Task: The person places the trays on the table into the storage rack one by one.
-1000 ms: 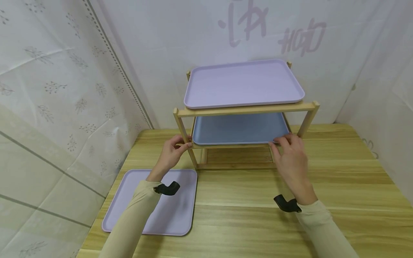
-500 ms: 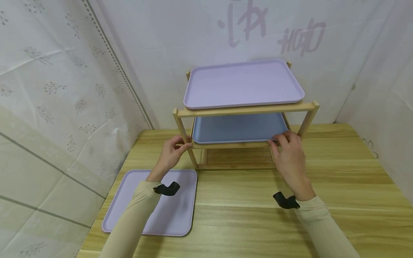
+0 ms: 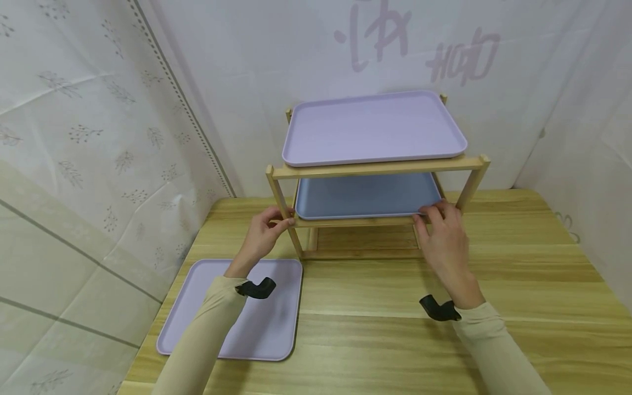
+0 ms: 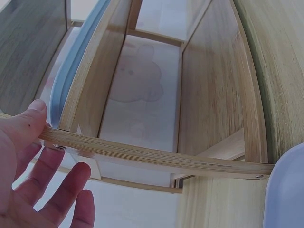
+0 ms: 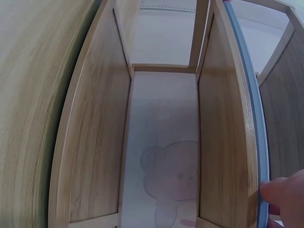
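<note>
A wooden rack [image 3: 377,167] with three levels stands at the back of the table. On its middle shelf lies a blue tray [image 3: 367,197], its front rim running just behind the shelf's front edge. My left hand [image 3: 264,233] grips the front left post of the rack; thumb and fingers lie around that post in the left wrist view. At the tray's front right corner, my right hand [image 3: 444,241] pinches the rim, its thumb [image 5: 275,190] against the blue edge in the right wrist view. A lilac tray [image 3: 375,129] rests on the top level.
Another lilac tray [image 3: 261,312] lies flat on the wooden table [image 3: 365,340] at the left, beneath my left forearm. The rack's bottom shelf [image 3: 365,238] shows bare wood. Pale curtains [image 3: 123,109] hang on the left and behind the rack.
The blue tray's front right side has slid slightly back onto the middle shelf, my right hand moving with it. My left hand keeps its place on the post.
</note>
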The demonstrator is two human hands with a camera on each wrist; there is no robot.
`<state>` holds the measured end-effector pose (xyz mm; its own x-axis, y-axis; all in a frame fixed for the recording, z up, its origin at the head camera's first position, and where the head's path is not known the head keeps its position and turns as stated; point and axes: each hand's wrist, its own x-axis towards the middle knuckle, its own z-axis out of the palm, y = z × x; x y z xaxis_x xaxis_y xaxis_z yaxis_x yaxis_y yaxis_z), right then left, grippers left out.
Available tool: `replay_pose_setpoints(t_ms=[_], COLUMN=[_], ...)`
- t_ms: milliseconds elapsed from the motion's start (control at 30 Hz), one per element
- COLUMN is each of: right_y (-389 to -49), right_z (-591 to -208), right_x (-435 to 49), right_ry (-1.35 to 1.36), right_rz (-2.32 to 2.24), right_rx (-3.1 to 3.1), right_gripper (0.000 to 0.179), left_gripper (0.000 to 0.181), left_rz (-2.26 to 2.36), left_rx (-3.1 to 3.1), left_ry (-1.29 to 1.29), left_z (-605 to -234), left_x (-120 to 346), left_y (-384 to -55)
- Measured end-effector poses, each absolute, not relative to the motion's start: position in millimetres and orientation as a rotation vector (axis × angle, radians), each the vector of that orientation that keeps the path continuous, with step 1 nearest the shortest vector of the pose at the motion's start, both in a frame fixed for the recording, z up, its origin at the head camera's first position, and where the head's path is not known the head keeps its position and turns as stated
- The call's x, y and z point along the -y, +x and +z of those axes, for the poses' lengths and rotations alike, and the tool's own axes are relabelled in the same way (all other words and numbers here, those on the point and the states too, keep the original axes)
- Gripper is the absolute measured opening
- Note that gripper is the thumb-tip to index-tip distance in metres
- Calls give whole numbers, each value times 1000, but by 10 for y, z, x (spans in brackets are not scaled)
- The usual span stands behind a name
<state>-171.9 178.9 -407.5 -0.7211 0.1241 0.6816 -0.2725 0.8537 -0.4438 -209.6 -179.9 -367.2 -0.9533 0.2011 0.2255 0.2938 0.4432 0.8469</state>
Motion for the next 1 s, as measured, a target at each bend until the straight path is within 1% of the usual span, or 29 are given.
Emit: replay_pose_setpoints(t_ms=[100, 167, 400, 567, 667, 867, 1000], right_y=[-1711, -1698, -1668, -1645, -1629, -1630, -1651], right_z=[-4076, -4074, -4090, -4079, -4071, -4088, -4100], right_x=[-1802, -1814, -1891, -1949, -2002, -2123, -2186], right_ry=[124, 132, 163, 95, -6, -185, -198], right_rz=[689, 700, 760, 863, 961, 1111, 1158], right_rx=[2275, 2260, 2090, 1950, 1915, 1940, 2003], right_gripper=[19, 18, 11, 10, 14, 29, 29], left_gripper=[25, 26, 27, 26, 25, 24, 24], left_rz=[-1546, -1535, -1555, -1550, -1539, -1565, -1572], left_rx=[2614, 2622, 2611, 2595, 2585, 2581, 2584], left_ry=[-427, -424, -409, -413, -425, -409, -406], left_z=[-3539, -3548, -3814, -3858, -3852, -3838, -3835], left_x=[1748, 1749, 1844, 1862, 1860, 1858, 1854], left_y=[-2013, -2017, -2206, -2221, -2206, -2189, -2190])
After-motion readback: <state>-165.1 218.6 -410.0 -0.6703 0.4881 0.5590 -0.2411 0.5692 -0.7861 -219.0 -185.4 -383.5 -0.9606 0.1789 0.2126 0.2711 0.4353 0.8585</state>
